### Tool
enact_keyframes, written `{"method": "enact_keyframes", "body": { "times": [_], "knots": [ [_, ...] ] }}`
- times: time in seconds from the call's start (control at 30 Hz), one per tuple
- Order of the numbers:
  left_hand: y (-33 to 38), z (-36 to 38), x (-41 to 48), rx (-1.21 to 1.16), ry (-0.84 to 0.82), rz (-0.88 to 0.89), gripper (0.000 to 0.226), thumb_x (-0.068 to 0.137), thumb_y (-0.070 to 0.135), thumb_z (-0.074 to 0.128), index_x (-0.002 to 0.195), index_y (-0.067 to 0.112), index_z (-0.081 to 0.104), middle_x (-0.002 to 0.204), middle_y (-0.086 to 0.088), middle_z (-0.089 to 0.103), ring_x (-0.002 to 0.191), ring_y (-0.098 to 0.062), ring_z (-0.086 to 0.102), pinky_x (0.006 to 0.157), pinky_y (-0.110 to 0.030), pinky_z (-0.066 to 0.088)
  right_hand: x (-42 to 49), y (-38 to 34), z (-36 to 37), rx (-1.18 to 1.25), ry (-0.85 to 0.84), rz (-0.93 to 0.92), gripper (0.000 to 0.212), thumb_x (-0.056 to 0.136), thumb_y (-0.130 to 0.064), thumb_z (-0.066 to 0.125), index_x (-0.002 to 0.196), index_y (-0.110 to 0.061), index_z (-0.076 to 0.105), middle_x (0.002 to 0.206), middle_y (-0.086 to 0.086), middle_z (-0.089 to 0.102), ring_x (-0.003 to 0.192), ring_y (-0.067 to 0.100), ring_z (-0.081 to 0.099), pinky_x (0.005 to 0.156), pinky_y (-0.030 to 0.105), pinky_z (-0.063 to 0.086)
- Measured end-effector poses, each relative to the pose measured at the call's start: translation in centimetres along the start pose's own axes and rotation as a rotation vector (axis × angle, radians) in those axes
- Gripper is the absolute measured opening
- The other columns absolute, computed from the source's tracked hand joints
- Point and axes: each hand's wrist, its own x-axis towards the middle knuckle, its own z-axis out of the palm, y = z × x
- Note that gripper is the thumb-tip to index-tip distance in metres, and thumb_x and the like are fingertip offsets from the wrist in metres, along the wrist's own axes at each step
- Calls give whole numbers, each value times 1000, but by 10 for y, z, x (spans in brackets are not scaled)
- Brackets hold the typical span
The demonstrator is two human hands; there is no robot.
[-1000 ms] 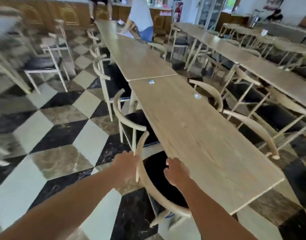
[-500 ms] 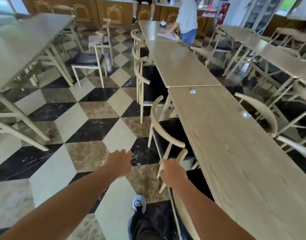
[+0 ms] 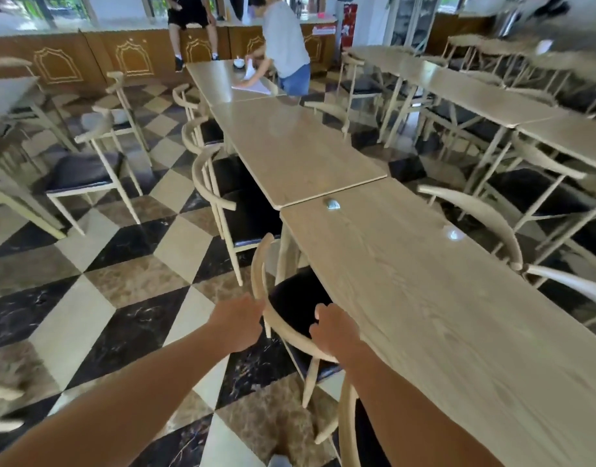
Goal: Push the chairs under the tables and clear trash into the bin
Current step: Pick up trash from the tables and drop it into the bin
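Chair [image 3: 291,318] at lower centre of the frame is gripped by its curved backrest: left hand [image 3: 237,323] is closed on the rail's left side, right hand [image 3: 333,332] on its right. Its black seat is tucked partly under the table [image 3: 424,298].

Checkered floor [image 3: 97,308], wooden counter [image 3: 87,59], perhaps papers [image 3: 251,85] beyond.

Both hands — left hand [image 3: 236,323], right hand [image 3: 333,333] — gripping chair [image 3: 260,274] backrest, beside table [image 3: 441,308]
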Motion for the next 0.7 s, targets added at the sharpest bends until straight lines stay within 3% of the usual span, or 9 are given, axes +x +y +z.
{"method": "enact_keyframes", "body": {
  "times": [0.17,0.43,0.53,0.7],
  "knots": [
    [11,-24,74,70,3,159,18,96,29,52,109,18,54,97,0,59,89,-22,62,79,-40,57,35,31,-26,63,26,146,34,102,-27,45,135,-18,50,129,7,53,113,28,58,88,37,52],
    [61,-57,226,157,-27,475,37,101,33,47,133,15,43,126,-9,52,115,-30,55,87,-41,48,75,119,-49,95,2,543,30,98,-25,45,126,-18,53,128,8,55,114,29,58,83,33,47],
    [75,-68,294,184,-23,531,37,98,32,52,130,15,44,128,-9,51,118,-31,54,90,-43,47,109,142,-59,122,23,679,32,99,-26,45,129,-19,51,130,7,54,113,29,60,79,33,47],
    [70,-92,399,218,-43,562,40,95,31,57,131,17,46,128,-6,51,119,-29,54,91,-40,48,172,156,-90,108,-3,783,34,99,-29,46,132,-21,50,135,7,53,124,29,55,94,38,48]
  ]
}}
